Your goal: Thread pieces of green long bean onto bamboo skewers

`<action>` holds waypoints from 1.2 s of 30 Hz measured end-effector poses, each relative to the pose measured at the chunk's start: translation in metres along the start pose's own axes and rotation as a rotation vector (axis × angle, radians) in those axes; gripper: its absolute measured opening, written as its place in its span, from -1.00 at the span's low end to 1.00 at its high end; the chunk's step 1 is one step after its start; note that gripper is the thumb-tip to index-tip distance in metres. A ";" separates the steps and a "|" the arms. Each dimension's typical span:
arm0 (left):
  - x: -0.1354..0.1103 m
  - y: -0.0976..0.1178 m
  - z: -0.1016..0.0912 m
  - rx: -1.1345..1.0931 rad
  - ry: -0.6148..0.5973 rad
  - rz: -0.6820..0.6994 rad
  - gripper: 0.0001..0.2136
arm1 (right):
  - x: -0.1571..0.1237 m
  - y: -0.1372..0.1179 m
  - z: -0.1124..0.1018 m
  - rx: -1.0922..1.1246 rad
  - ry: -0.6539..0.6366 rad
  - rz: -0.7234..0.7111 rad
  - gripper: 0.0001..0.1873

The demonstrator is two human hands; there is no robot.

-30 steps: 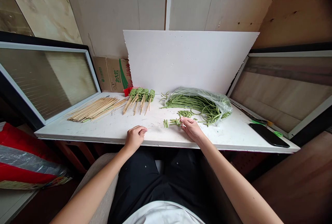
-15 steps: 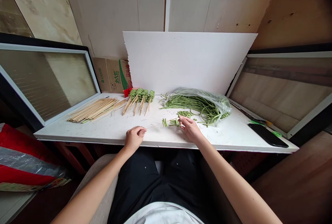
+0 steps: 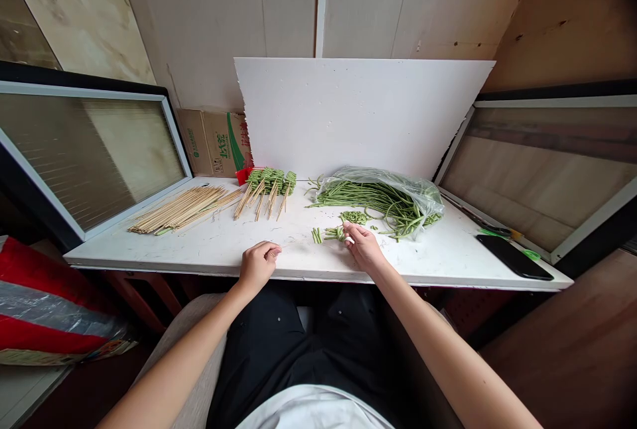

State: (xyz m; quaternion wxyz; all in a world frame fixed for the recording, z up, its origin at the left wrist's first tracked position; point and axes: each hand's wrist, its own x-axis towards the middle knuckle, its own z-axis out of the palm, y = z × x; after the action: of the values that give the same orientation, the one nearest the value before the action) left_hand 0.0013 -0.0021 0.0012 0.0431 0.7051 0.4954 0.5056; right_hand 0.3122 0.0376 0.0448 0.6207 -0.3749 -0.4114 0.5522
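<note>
My right hand (image 3: 363, 247) rests on the white table (image 3: 223, 243), its fingertips pinched at a small cluster of cut green bean pieces (image 3: 334, 234). More cut pieces (image 3: 354, 217) lie just behind. My left hand (image 3: 257, 263) is curled closed near the front edge, pinching a thin bamboo skewer (image 3: 293, 242) that points right toward the pieces. A clear plastic bag of long green beans (image 3: 383, 198) lies behind my right hand. Finished bean skewers (image 3: 269, 187) lie fanned at the back, and a pile of bare bamboo skewers (image 3: 182, 209) lies to their left.
A white foam board (image 3: 358, 111) leans on the wall behind the table. A cardboard box (image 3: 213, 142) stands at the back left. A black phone (image 3: 514, 257) lies at the right, with scissors (image 3: 492, 230) behind it. Framed glass panels flank both sides. A red bag (image 3: 34, 303) sits lower left.
My right hand has shifted a little to the left, closer to the cut bean pieces. My left hand has stayed in place.
</note>
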 end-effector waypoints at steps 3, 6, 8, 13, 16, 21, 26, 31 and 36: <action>0.000 0.001 0.000 0.009 0.006 0.002 -0.79 | 0.000 0.003 0.002 -0.014 0.006 -0.022 -0.57; 0.000 0.001 -0.001 0.008 0.011 0.000 -0.78 | -0.001 0.005 0.003 -0.032 0.007 -0.036 -0.54; 0.000 0.002 -0.001 0.005 0.012 0.000 -0.77 | -0.001 0.005 0.003 -0.036 0.011 -0.038 -0.53; -0.001 0.000 -0.001 0.009 0.016 0.001 -0.75 | -0.001 0.008 0.003 -0.083 0.015 -0.062 -0.49; -0.002 -0.001 0.000 0.002 0.019 0.003 -0.74 | 0.001 0.010 0.003 -0.112 0.017 -0.072 -0.47; -0.002 -0.003 0.000 0.007 0.033 0.012 -0.76 | 0.003 0.013 0.001 -0.115 0.012 -0.079 -0.50; -0.003 0.004 0.002 0.007 0.043 0.039 -0.78 | -0.003 0.018 0.008 -0.173 -0.011 -0.093 -0.53; -0.005 0.012 0.008 -0.049 0.042 0.033 -0.81 | -0.017 0.019 0.028 -0.204 -0.073 -0.129 -0.56; -0.006 0.013 0.006 -0.009 0.053 0.065 -0.83 | -0.024 0.007 0.036 -0.244 -0.078 -0.148 -0.56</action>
State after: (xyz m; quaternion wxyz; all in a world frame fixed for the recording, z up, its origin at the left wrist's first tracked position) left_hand 0.0142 -0.0101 0.0015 0.0165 0.7069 0.4710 0.5275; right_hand 0.2752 0.0146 0.0494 0.5931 -0.3943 -0.5257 0.4651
